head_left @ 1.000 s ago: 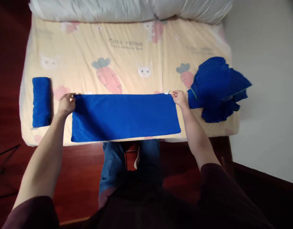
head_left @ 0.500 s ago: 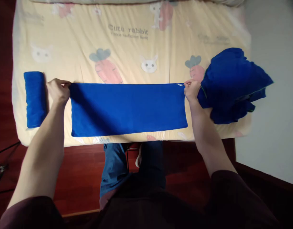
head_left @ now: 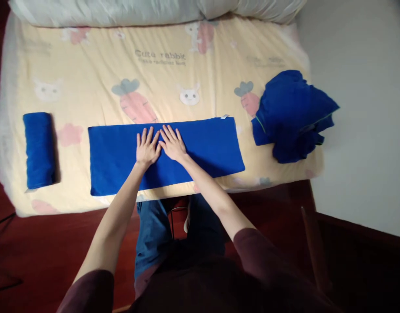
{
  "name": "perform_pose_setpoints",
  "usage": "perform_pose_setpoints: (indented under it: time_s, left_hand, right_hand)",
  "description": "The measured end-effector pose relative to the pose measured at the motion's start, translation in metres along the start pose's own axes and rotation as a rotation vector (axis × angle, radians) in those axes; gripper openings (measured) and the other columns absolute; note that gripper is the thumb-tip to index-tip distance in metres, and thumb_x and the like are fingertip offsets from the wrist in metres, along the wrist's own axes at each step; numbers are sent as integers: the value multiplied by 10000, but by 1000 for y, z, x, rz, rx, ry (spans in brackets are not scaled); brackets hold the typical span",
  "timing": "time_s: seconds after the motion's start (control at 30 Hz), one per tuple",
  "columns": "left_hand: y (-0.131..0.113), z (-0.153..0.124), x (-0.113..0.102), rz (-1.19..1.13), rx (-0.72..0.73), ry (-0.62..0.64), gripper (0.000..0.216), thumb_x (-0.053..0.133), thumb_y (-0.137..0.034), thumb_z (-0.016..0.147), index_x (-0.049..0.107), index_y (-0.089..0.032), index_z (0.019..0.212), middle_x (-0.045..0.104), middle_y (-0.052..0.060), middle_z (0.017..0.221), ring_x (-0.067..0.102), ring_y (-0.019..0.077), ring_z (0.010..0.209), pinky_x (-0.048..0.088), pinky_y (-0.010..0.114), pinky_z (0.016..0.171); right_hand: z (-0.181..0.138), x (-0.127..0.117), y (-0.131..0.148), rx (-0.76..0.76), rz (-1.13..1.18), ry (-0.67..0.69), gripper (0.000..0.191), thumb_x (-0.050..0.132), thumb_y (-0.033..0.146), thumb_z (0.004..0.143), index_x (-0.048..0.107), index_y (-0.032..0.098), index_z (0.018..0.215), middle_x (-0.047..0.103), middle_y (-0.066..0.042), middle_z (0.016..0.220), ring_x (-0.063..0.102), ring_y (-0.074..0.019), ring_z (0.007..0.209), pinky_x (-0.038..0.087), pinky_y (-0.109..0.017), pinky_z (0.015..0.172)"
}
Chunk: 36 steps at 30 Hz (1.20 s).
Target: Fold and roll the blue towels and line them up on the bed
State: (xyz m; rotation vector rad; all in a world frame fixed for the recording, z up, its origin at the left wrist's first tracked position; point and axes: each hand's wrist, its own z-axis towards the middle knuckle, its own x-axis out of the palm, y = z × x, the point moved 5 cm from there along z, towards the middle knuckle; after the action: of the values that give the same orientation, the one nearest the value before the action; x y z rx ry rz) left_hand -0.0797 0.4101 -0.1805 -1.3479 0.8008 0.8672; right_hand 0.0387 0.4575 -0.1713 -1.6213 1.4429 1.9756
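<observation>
A blue towel [head_left: 209, 139], folded into a long flat strip, lies across the near part of the bed, with a small white tag at its far right edge. My left hand [head_left: 148, 147] rests palm down near the towel's middle, fingers spread. Right beside it my right hand [head_left: 173, 142] also lies flat on the cloth, fingers apart, the two thumbs close together. At the left stands off a rolled blue towel [head_left: 39, 150]. To the right is a crumpled heap of blue cloth [head_left: 291, 115] with a thin green edge.
The bed's yellow sheet [head_left: 89, 95] carries carrot and rabbit prints. A pale rolled bedding bundle [head_left: 105, 13] runs along its far side. A white wall [head_left: 359, 174] borders the right. Thin dark legs of a stand [head_left: 4, 221] show at the lower left.
Both hands have let go of the towel's far corners and moved inward to its middle, now flat on it. The view has shifted, showing more of the bedding at the back.
</observation>
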Motion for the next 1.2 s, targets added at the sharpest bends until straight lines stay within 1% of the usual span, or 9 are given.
perform_pose_setpoints:
  time_s: [0.13,0.47,0.6,0.73,0.87,0.93,1.0,1.07,1.2]
  left_hand:
    - [24,-3,-14,0,-73,-33,652,419,-544,1014,416,-239,1591,212,70,1728,40,339,1614,-13,637,1283]
    - [122,-23,-79,168,-353,-209,729,406,-563,1016,353,-141,1608,194,159,1717,117,376,1593,70,606,1274]
    - [144,-22,-86,197,-369,-192,746,371,-569,1018,318,-127,1616,180,169,1719,137,362,1594,107,608,1267]
    - [156,-21,-85,173,-359,-201,743,397,-538,1034,307,-72,1605,161,202,1715,117,359,1596,84,613,1268]
    - [151,-18,-89,129,-390,-136,726,453,-442,1044,279,-1,1593,100,246,1712,42,360,1600,-5,633,1266]
    - [130,-18,-89,113,-361,-115,732,470,-427,1042,267,5,1596,55,223,1724,-34,344,1605,-70,632,1265]
    - [90,-18,-77,95,-237,-105,714,419,-468,1059,265,-52,1618,19,136,1744,-117,287,1607,-97,582,1282]
    - [42,-23,-49,87,-118,-76,671,263,-474,1089,247,-86,1636,18,61,1749,-161,240,1601,-91,550,1293]
    - [-36,-41,22,25,-35,-11,645,245,-420,1078,242,-123,1650,27,49,1745,-86,232,1612,-49,523,1321]
  right_hand:
    - [-8,-11,-32,3,-69,-28,656,359,441,1074,242,173,1662,160,-26,1733,45,-217,1624,-26,-484,1333]
    - [-58,-105,-209,253,-197,-176,672,332,430,1076,184,155,1671,217,-73,1725,139,-234,1614,74,-523,1329]
    - [-74,-130,-267,364,-221,-223,653,309,421,1082,195,154,1667,198,-69,1731,130,-216,1615,93,-506,1329]
    - [-80,-136,-290,407,-245,-227,626,295,377,1096,200,117,1658,157,-103,1735,127,-209,1615,83,-494,1323]
    - [-76,-143,-266,448,-285,-179,637,219,368,1119,220,-23,1622,155,-238,1705,92,-283,1615,41,-593,1278]
    - [-69,-144,-231,439,-321,-201,661,212,370,1119,220,-80,1603,129,-280,1695,55,-330,1613,7,-629,1258]
    - [-62,-131,-179,361,-326,-251,663,262,365,1112,213,-65,1614,91,-253,1711,27,-348,1613,-24,-626,1266]
    - [-57,-101,-119,241,-271,-273,667,320,362,1093,204,-6,1638,80,-193,1730,6,-338,1618,-42,-611,1287]
    - [-57,-13,-28,70,-109,-142,651,262,335,1078,147,96,1673,171,-103,1732,8,-280,1624,-37,-579,1314]
